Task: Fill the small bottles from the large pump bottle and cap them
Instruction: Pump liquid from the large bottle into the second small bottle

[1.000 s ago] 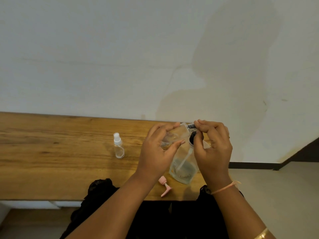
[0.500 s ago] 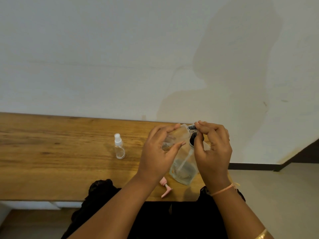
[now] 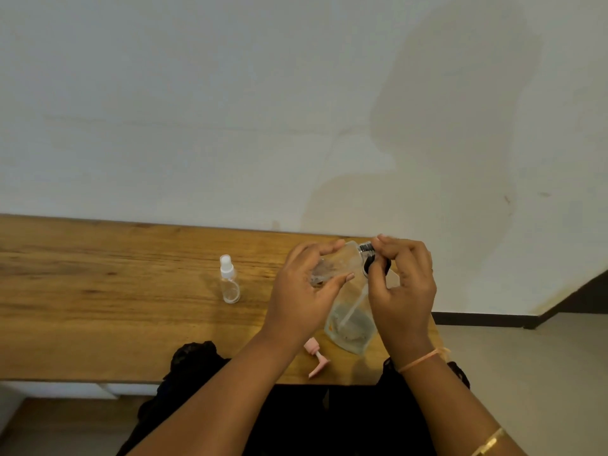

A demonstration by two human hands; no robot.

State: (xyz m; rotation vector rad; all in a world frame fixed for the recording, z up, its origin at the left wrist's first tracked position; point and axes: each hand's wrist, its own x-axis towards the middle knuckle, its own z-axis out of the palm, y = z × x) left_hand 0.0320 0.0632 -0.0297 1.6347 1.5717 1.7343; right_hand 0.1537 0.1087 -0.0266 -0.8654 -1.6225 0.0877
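Wooden table (image 3: 98, 324), right front corner: left hand (image 3: 302, 297) grips the tilted small bottle (image 3: 339, 261), right hand (image 3: 404, 291) pinches its black cap (image 3: 366, 248); a skewed thread could cause leakage.

No word, brand or number can be read anywhere in the head view. The one mark that might be print is a narrow black-and-white striped band (image 3: 366, 247) at the neck end of the small clear bottle (image 3: 343, 258). It sits just under the fingertips of the right hand (image 3: 404, 291), which pinch that end, and beyond the fingertips of the left hand (image 3: 302, 291), which grips the bottle's body. Its stripes are too small and blurred to tell letters or digits.
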